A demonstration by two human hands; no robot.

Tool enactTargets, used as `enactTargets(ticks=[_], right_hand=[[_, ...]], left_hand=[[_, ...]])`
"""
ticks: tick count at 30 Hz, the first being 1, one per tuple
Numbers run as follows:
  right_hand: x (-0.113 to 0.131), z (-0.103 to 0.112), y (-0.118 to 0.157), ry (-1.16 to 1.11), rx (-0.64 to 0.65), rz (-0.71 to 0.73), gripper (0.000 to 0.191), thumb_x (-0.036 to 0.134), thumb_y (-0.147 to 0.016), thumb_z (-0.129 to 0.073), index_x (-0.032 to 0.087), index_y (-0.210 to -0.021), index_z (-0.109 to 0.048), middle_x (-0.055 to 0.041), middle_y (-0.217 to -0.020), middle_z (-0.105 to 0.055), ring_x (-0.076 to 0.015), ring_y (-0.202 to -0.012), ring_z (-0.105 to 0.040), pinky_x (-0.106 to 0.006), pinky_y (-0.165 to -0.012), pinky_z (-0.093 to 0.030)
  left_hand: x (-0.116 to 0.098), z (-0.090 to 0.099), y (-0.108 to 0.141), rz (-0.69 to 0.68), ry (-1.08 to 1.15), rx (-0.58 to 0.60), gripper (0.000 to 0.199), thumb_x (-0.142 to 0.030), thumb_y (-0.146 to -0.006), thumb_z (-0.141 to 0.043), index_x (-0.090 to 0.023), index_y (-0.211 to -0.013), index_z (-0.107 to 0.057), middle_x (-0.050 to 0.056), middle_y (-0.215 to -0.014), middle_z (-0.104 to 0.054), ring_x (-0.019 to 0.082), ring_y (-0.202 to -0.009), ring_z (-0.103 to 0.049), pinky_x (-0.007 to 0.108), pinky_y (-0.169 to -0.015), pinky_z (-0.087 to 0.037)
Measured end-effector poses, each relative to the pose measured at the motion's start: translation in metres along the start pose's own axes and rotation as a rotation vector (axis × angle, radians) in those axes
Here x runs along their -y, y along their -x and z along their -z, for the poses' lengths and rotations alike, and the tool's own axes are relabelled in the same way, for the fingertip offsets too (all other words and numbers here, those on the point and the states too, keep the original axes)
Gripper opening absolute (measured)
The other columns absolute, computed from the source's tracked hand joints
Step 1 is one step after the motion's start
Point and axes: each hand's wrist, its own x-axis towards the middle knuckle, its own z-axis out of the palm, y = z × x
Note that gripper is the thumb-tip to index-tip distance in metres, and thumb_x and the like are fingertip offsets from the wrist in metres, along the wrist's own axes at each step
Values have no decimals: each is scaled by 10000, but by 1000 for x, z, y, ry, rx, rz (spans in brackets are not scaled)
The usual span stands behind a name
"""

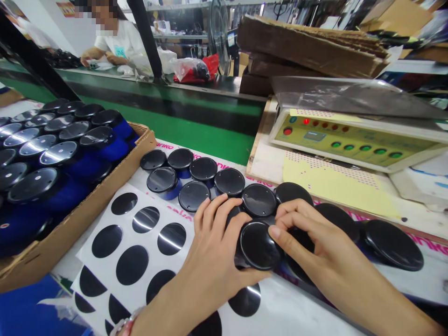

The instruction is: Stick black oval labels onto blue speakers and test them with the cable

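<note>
My left hand (217, 247) curls around a round, black-topped piece (260, 246), its thumb on the near side and its fingers on the far side. The thumb of my right hand (311, 233) touches the right edge of that top. Its fingers are bent toward the thumb, and whatever lies between them is hidden. Blue cylinders with black round tops (229, 181) stand in rows behind and beside my hands. Under my left forearm lie white sheets (131, 228) carrying black round stickers (132, 265).
A cardboard box (115, 172) at left holds several more blue cylinders with black tops. A control unit (353, 140) with green buttons stands at back right, cardboard (308, 46) stacked behind it. Beyond the green belt (210, 135), another person (121, 42) sits working.
</note>
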Motion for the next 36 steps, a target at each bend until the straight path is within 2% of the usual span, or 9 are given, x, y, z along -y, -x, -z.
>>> enactTargets(ticks=[14,21,28,36], right_hand=[[1,-4,0,81,-47,51,225,301,-936,-459,217,-727,-457,-7,-872,-493,-138,-756,-507,-284,-658,-427],[1,-5,2,97,-46,40,214,315,-940,-441,225,-746,-459,-20,-884,-499,-147,-727,-519,-290,-620,-430],[3,-6,0,150,-72,63,189,296,-936,-443,225,-762,-455,-18,-889,-486,-144,-733,-525,-305,-649,-437],[4,-7,0,202,-102,108,168,260,-924,-447,225,-759,-441,-31,-884,-489,-151,-723,-533,-295,-617,-446]], left_hand=[[-1,0,-3,1,-7,-11,506,-413,-681,-743,-189,-1081,-530,97,-1272,-496,264,-1296,-327,451,-1124,-144],[-2,0,-2,-4,-20,-9,495,-434,-705,-721,-184,-1085,-528,104,-1278,-493,270,-1292,-332,455,-1121,-157],[-2,1,-1,4,-17,-2,510,-439,-690,-734,-182,-1082,-532,98,-1273,-489,267,-1293,-324,445,-1122,-138],[-2,0,-1,2,-18,-5,511,-453,-701,-727,-181,-1088,-533,100,-1270,-498,263,-1290,-331,443,-1124,-140]])
